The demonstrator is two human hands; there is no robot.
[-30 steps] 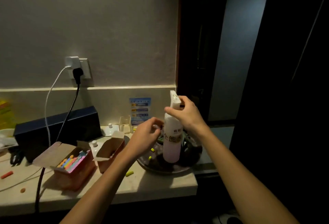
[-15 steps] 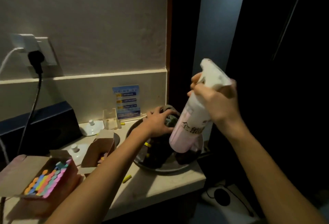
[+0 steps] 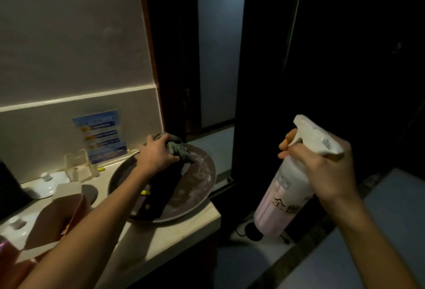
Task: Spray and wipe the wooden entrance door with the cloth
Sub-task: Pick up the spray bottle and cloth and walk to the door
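My right hand grips the neck and trigger of a white and pale pink spray bottle, held tilted in the air to the right of the counter. My left hand is closed on a dark cloth that lies in a round metal tray at the counter's right end. A dark wooden door fills the right side, barely lit. Most of the cloth hangs dark below my hand.
A pale counter holds an open cardboard box, white lids, a clear stand and a blue sign. Small yellow bits lie in the tray. A dark doorway gap opens behind. A cable and round object lie on the floor.
My right hand has carried the spray bottle off the tray, rightward and down, away from the counter. My left hand has closed on the cloth in the tray. The view has turned right.
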